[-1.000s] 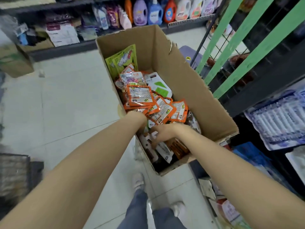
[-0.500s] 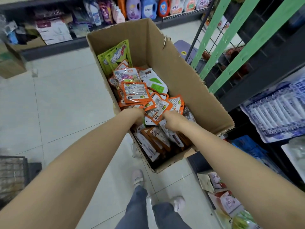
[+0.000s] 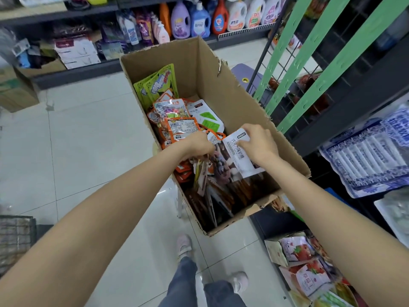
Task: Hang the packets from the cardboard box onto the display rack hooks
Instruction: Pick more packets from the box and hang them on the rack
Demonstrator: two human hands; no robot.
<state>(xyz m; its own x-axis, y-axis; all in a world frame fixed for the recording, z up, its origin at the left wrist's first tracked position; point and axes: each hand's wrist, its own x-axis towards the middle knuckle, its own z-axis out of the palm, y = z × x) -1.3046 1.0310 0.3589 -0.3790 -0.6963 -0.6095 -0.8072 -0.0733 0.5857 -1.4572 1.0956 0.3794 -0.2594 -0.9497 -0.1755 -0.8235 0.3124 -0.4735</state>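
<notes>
Both hands are down in the cardboard box [image 3: 232, 103], close together but not touching. The right hand [image 3: 257, 144] pinches the top edge of a white packet [image 3: 240, 156] with printed characters, fingers curled over its upper corner and the packet tilted up out of the heap. The left hand [image 3: 197, 146] is curled into a clutch of packets at about 9 o'clock of the white one; it appears to grip them, though which ones its fingers actually close on is hidden.

The box stands on the tiled floor [image 3: 93, 138], its far end at 12 o'clock stacked with orange-bordered packets [image 3: 181, 127] and green packets [image 3: 159, 83] leaning on the back wall. The near end holds darker packets standing on edge. The display rack [image 3: 294, 52], with its green uprights and wire grid, rises at 2 o'clock from the box; no hook can be clearly made out.

These look like light, flat film pouches: floppy, glossy and likely slick, so they would slide over one another and a bunch could fan out or drop. The contents are probably small snacks that may crush if squeezed mid-body. The sensible hold seems to be the sealed top strip, where the film is stiffest and where a hang-hole would presumably sit, though no hole can be seen here. Holding there would leave the pouch hanging straight for threading onto a hook.
</notes>
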